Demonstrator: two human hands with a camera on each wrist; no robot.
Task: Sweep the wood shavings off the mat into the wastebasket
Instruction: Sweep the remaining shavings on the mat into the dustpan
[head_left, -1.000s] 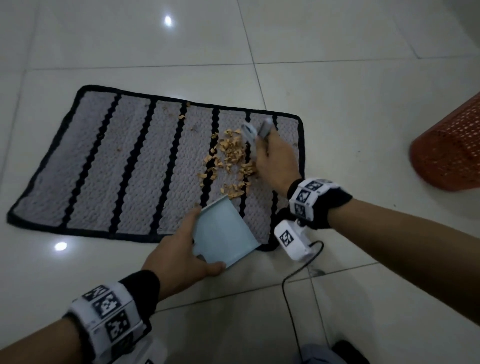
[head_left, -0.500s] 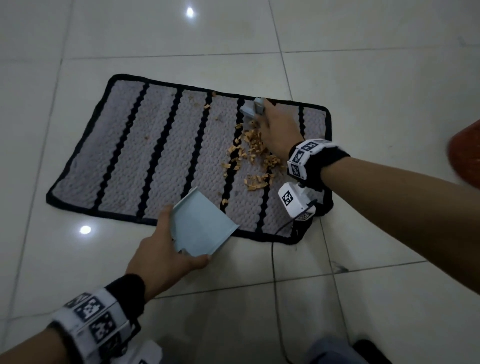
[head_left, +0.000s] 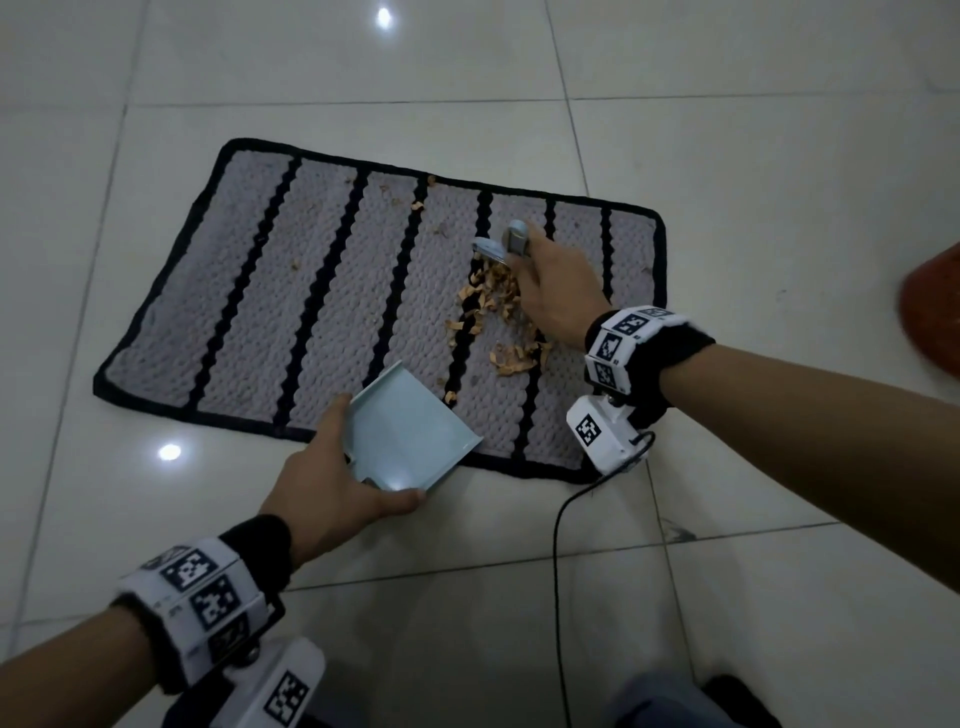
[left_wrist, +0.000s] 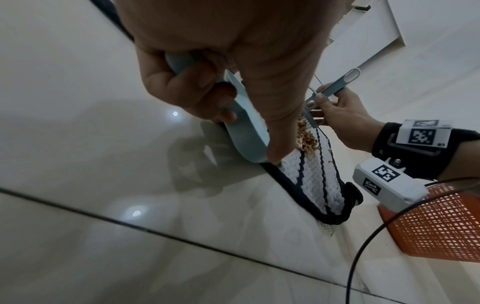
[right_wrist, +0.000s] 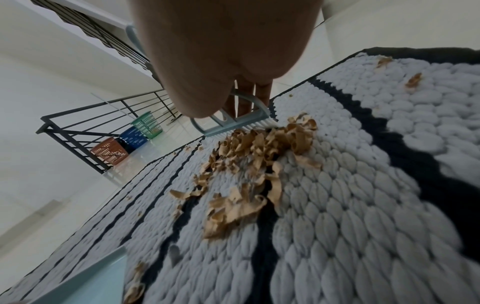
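A grey mat (head_left: 291, 306) with black stripes lies on the tiled floor. Tan wood shavings (head_left: 493, 322) (right_wrist: 254, 160) are heaped on its right part, with a few strays farther left. My right hand (head_left: 550, 286) grips a small pale-blue brush (head_left: 506, 244) (right_wrist: 233, 121), whose white bristles touch the far side of the heap. My left hand (head_left: 332, 483) (left_wrist: 197, 92) grips a light-blue dustpan (head_left: 405, 431) (left_wrist: 241, 135) by its handle, its mouth tilted over the mat's near edge, short of the heap. The orange mesh wastebasket (head_left: 935, 317) (left_wrist: 436, 222) stands on the floor at the right.
A black cable (head_left: 558, 545) trails from the right wrist camera across the floor toward me. In the right wrist view, a black railing (right_wrist: 85, 127) stands beyond the mat with orange, blue and green baskets (right_wrist: 130, 142) beside it. Glossy tiles surround the mat.
The camera view shifted, so the mat sits more to the right and the wastebasket slid to the frame edge. The brush stayed at the heap's far side and the dustpan stayed at the near edge.
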